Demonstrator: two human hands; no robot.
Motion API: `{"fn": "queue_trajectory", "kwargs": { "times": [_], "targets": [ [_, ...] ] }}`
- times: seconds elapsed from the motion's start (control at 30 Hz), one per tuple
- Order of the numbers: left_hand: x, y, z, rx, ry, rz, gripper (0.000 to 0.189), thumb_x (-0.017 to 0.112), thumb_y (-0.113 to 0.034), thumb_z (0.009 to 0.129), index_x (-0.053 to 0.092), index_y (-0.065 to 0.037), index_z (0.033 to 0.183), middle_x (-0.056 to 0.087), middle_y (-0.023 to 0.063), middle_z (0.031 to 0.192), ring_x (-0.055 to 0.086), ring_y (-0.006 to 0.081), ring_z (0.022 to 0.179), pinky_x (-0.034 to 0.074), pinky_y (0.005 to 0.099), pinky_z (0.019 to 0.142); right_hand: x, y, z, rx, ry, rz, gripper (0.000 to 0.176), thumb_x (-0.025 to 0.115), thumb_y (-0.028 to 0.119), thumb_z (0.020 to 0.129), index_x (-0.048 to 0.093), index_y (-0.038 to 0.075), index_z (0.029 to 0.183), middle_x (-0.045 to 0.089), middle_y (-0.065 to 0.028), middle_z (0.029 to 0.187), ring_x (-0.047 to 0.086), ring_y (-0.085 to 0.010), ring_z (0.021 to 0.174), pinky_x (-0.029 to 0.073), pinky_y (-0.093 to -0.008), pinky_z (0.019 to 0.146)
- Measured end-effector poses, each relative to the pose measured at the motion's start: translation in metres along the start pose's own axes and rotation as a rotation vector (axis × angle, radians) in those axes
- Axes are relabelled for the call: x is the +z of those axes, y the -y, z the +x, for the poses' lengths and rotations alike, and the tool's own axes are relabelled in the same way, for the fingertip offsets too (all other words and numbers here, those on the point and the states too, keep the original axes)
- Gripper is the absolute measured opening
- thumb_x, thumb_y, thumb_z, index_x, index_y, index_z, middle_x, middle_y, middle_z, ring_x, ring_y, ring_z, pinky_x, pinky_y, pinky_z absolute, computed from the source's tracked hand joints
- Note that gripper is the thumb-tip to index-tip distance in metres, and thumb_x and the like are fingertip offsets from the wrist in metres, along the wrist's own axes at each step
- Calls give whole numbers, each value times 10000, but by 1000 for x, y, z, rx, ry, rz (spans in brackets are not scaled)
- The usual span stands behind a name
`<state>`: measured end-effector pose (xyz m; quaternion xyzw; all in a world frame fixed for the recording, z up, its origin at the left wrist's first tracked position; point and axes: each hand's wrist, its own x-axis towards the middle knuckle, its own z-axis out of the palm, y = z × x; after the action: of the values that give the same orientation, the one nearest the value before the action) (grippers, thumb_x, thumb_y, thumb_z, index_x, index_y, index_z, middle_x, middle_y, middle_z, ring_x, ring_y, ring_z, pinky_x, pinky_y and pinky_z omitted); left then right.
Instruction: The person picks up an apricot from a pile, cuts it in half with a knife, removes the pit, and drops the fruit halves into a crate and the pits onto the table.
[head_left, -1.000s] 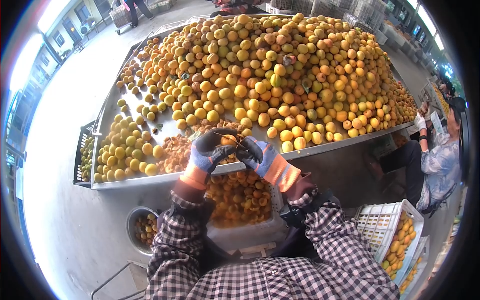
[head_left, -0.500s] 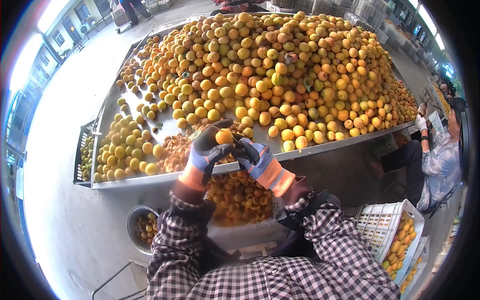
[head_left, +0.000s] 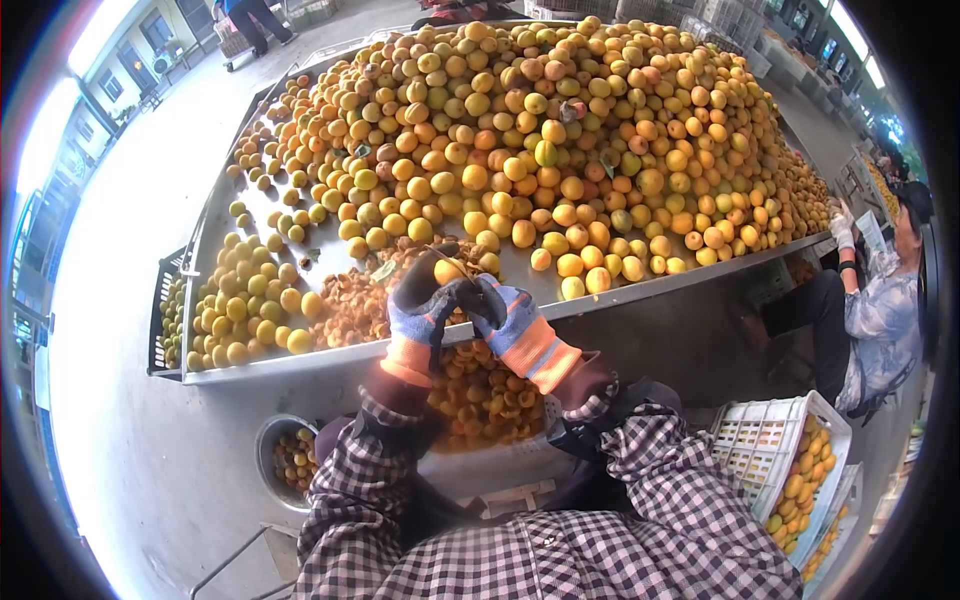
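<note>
An orange apricot (head_left: 447, 271) sits in my left hand (head_left: 415, 310), whose gloved fingers are wrapped around it. My right hand (head_left: 512, 322), also gloved, presses up against the fruit with its fingers closed; whatever it grips is hidden. Both hands are above the near edge of a metal table (head_left: 650, 297). Just behind them lies a heap of brownish pits or scraps (head_left: 352, 302). Below the hands, split apricots (head_left: 482, 395) fill a container.
A large pile of apricots (head_left: 560, 180) covers much of the table. Greenish-yellow apricots (head_left: 240, 310) gather at the left corner, near a black crate (head_left: 165, 300). A metal bowl (head_left: 268, 450) and a white crate (head_left: 750, 440) stand on the floor. At right sits a co-worker (head_left: 880, 310).
Both hands have shifted slightly right and stay together around the apricot. The view has tilted a little, and the person at the far top left has moved.
</note>
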<state>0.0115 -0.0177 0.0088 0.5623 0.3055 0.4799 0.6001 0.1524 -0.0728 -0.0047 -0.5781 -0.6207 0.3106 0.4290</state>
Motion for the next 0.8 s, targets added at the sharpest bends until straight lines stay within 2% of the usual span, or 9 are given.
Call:
{"fn": "queue_trajectory", "kwargs": {
  "times": [0.07,0.13,0.17,0.27,0.4,0.53,0.67,0.73,0.8],
  "targets": [
    [1,4,-1,12,-28,-24,422,633,-256,922,561,25,1230,665,68,1000,640,155,864,516,274,775,3,1,0,-53,-9,35,398,637,198,870,519,15,1203,639,-236,1001,598,-414,976,502,-427,799],
    [3,7,-4,-178,-22,-237,397,609,-277,937,578,19,1200,664,62,966,633,153,828,510,272,757,10,-1,-1,-116,-122,-71,259,608,143,885,549,30,1111,667,-201,919,639,-391,904,513,-424,718],
    [4,16,-6,-342,-28,-381,406,546,-334,969,593,13,1174,663,57,944,620,151,784,493,265,722,12,-2,-1,-110,-133,-70,259,608,143,885,549,30,1111,667,-201,919,639,-391,904,513,-424,718],
    [12,10,-4,-378,-16,-463,452,480,-387,993,598,13,1166,663,61,939,612,142,776,478,265,711,11,5,0,1,-70,-142,292,603,158,878,532,32,1132,666,-203,910,637,-401,892,513,-438,718],
    [8,-21,-5,-259,86,-82,429,479,-363,985,603,25,1119,668,77,875,611,144,730,484,276,678,8,9,3,12,-44,-131,316,587,173,880,518,36,1158,654,-217,946,624,-414,914,511,-447,739],
    [8,-9,-1,-151,38,-42,402,500,-362,972,616,17,1032,634,60,758,592,142,624,468,262,574,15,3,3,-63,-81,-110,301,562,193,904,522,41,1161,645,-217,985,621,-411,930,509,-447,747],
    [14,17,2,-495,-270,-432,410,488,-378,982,633,4,956,593,23,698,523,131,551,424,253,529,33,-15,8,17,-59,-74,284,547,214,920,528,44,1147,647,-209,974,621,-414,920,508,-450,740],
    [11,6,0,-462,-171,-350,398,488,-377,983,638,-10,948,591,6,712,511,121,579,413,253,549,26,-12,10,57,-8,-181,317,560,262,915,526,48,1146,645,-215,983,616,-421,926,501,-461,756],
    [8,5,-1,-265,-137,-113,367,504,-357,976,641,-18,958,612,7,768,556,116,673,443,254,621,18,-2,10,93,5,-225,345,566,278,911,510,53,1166,644,-219,989,615,-423,926,499,-464,764]
  ]
}}
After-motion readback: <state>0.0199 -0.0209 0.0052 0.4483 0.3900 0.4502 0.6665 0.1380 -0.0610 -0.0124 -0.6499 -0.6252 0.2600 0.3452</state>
